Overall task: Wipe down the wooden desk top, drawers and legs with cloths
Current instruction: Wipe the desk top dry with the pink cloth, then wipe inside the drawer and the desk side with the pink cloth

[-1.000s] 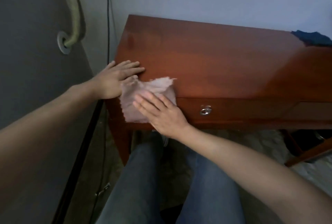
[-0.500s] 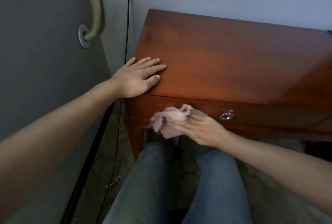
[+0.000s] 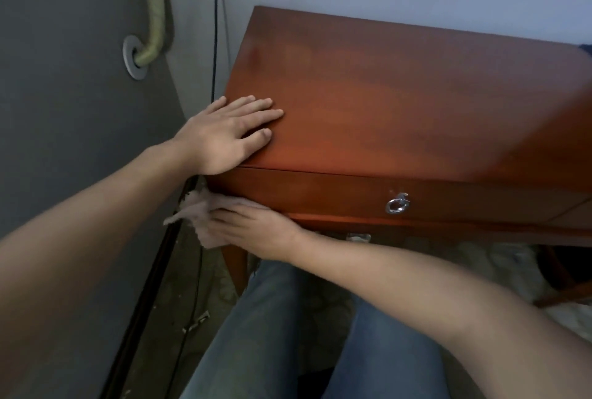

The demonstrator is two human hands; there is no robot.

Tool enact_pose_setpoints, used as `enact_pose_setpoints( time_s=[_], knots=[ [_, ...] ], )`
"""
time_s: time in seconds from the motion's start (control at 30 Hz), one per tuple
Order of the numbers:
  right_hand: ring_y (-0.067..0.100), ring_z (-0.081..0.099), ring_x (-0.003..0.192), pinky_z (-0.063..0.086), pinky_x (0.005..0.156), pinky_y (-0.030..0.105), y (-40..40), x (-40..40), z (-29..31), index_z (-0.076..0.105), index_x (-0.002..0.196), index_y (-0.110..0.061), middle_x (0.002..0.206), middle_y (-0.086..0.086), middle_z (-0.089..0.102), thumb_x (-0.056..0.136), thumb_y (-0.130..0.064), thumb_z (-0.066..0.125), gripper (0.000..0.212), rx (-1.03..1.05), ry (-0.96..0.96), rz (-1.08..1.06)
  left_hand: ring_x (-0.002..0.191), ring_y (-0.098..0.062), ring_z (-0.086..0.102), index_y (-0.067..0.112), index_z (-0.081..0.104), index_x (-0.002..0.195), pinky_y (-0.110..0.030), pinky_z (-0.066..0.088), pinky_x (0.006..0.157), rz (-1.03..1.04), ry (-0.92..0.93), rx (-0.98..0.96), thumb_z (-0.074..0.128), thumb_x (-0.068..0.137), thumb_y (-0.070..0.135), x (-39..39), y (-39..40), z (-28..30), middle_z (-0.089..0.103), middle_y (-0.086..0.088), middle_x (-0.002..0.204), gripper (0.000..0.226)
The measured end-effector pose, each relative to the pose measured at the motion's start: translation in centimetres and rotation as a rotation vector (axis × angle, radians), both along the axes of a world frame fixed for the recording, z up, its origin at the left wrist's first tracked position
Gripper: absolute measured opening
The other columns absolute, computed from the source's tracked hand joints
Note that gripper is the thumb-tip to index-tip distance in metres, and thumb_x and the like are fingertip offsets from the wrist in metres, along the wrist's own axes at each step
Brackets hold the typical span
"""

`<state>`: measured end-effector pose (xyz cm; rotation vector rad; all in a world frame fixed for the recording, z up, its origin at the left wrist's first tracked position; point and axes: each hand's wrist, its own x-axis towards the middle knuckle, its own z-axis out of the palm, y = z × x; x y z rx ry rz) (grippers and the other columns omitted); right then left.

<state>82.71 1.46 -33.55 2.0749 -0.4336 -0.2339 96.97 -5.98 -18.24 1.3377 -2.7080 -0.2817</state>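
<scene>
Bracing at nine o'clock, my left hand (image 3: 228,134) lies flat, fingers straight, on the desk top (image 3: 400,101) near its left corner. Just below, toward seven o'clock, my right hand (image 3: 253,232) presses the pale cloth (image 3: 198,211) with extended fingers against the drawer front's (image 3: 320,193) left end — I judge the drawers barely begun. At three o'clock the ring pull (image 3: 397,204) waits; the leg (image 3: 235,262) looks untouched — whether the top is finished, I can't tell.

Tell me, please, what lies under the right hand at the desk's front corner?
A pale pink cloth lies under the right hand, whose straight fingers press it against the drawer front by the desk's left corner. Its frayed edges stick out leftward; the part beneath the fingers is hidden.
</scene>
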Motion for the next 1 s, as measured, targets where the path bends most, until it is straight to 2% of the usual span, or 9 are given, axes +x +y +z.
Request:
enact_pose_setpoints(
  time_s=[0.17,0.27,0.37,0.5,0.57,0.7,0.83,0.93,1.0],
  knots=[
    [0.020,0.047,0.135,0.013,0.126,0.034,3.0,-11.0,0.2,0.052,0.148,-0.009,0.151,0.004,0.053,0.105,-0.012,0.046,0.044,0.197,-0.200,-0.079,0.155,-0.016,0.025,0.038,0.040,0.157,-0.043,0.018,0.127,0.027,0.027,-0.146,0.024,0.106,0.054,-0.7,0.7,-0.2,0.031,0.012,0.166,0.056],
    [0.023,0.061,0.116,0.041,0.105,0.037,7.2,-17.2,2.1,0.059,0.141,-0.004,0.135,0.009,0.065,0.101,-0.006,0.055,0.040,0.242,-0.484,-0.172,0.115,-0.042,0.059,0.006,0.067,0.122,-0.053,0.048,0.094,0.009,0.235,-0.527,0.044,0.100,0.027,-2.5,4.2,-1.0,0.064,-0.017,0.125,0.038],
    [0.033,0.055,0.135,0.048,0.106,0.049,10.9,-20.3,5.8,0.061,0.136,0.001,0.148,0.015,0.055,0.099,0.000,0.059,0.037,0.165,-0.753,-0.188,0.087,-0.038,0.051,0.000,0.065,0.102,-0.052,0.044,0.074,-0.079,0.332,-0.615,0.054,0.093,0.014,-6.3,9.3,-3.0,0.054,-0.018,0.096,0.020],
    [0.037,0.053,0.136,0.044,0.110,0.056,11.1,-22.9,12.8,0.066,0.131,0.000,0.142,0.017,0.059,0.101,0.009,0.045,0.038,-0.162,-1.165,-0.283,0.078,-0.037,0.053,0.000,0.066,0.101,-0.049,0.047,0.067,-0.209,0.376,-0.569,0.060,0.090,0.010,-11.4,13.4,-6.4,0.055,-0.015,0.087,0.016],
    [0.035,0.055,0.134,0.045,0.110,0.053,8.8,-24.7,15.0,0.067,0.131,-0.006,0.142,0.012,0.061,0.102,0.002,0.045,0.038,-0.165,-1.231,-0.483,0.076,-0.033,0.058,0.004,0.066,0.100,-0.044,0.050,0.062,-0.104,0.392,-0.439,0.061,0.094,0.014,-13.9,14.5,-7.3,0.059,-0.010,0.085,0.013],
    [0.022,0.037,0.146,0.038,0.110,0.042,5.3,-23.9,16.8,0.047,0.149,-0.029,0.159,-0.005,0.041,0.106,-0.048,0.034,0.050,0.436,-1.241,-1.042,0.078,-0.038,0.069,0.010,0.065,0.101,-0.043,0.052,0.063,0.189,0.417,-0.071,0.056,0.102,0.031,-17.6,14.8,-7.4,0.071,-0.010,0.090,0.023],
    [0.012,0.014,0.155,0.022,0.119,0.036,5.0,-22.0,16.6,0.024,0.160,-0.036,0.168,-0.013,0.020,0.108,-0.050,0.026,0.054,0.572,-1.166,-1.036,0.092,-0.038,0.068,0.014,0.067,0.095,-0.039,0.048,0.074,0.230,0.578,0.205,0.054,0.101,0.034,-20.4,15.0,-6.7,0.075,-0.010,0.091,0.024],
    [0.009,0.010,0.156,0.014,0.122,0.032,5.8,-21.8,16.1,0.021,0.162,-0.034,0.169,-0.015,0.017,0.110,-0.049,0.021,0.055,0.565,-1.150,-1.022,0.070,-0.026,0.066,0.015,0.068,0.081,-0.036,0.050,0.069,0.351,0.863,0.596,0.050,0.092,0.050,-21.6,15.0,-5.8,0.074,-0.001,0.074,0.040],
    [0.010,0.010,0.156,0.011,0.123,0.031,6.1,-21.7,15.8,0.022,0.162,-0.033,0.168,-0.015,0.018,0.110,-0.048,0.020,0.054,0.553,-1.150,-1.006,0.059,-0.019,0.061,0.014,0.070,0.077,-0.032,0.048,0.064,0.421,0.936,0.669,0.052,0.098,0.051,-22.1,14.5,-6.0,0.072,-0.001,0.066,0.046]
  ],
)
